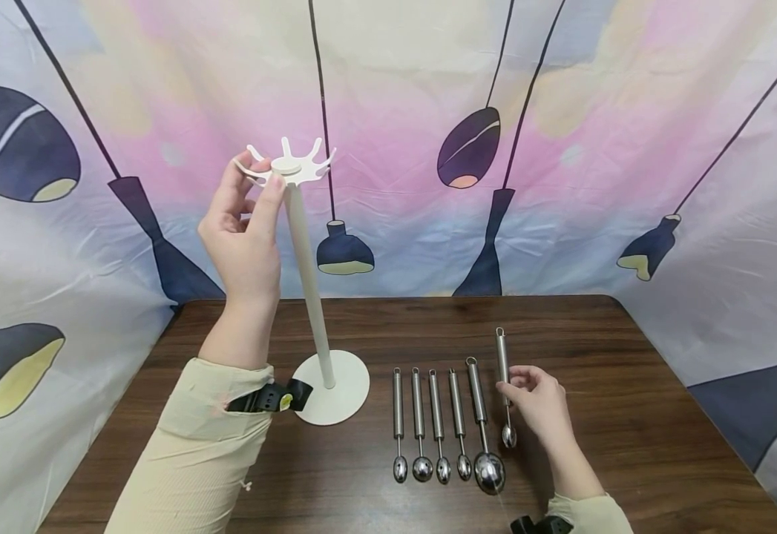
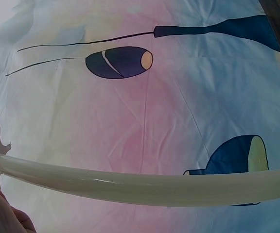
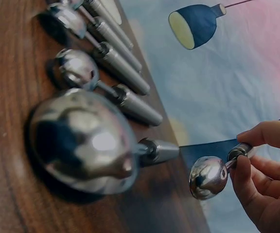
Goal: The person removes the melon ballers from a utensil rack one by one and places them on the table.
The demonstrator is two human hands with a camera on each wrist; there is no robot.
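At the upper left of the head view, my left hand [image 1: 244, 245] pinches the edge of the pronged top [image 1: 308, 169] of a cream utensil stand. The stand's pole [image 1: 308, 282] leans slightly and runs down to a round base [image 1: 348, 378] on the table; in the left wrist view the pole [image 2: 145, 187] crosses the lower part. My right hand [image 1: 542, 404] pinches a steel melon baller [image 1: 503, 356] by its handle, bowl downward. Its shiny bowl [image 3: 208, 177] shows in the right wrist view. A larger steel scoop [image 1: 490, 471] lies just left of that hand.
Several more small melon ballers [image 1: 418, 415] lie side by side on the dark wooden table [image 1: 595, 356], handles pointing away. A curtain [image 1: 401, 245] printed with hanging lamps stands behind the table's back edge.
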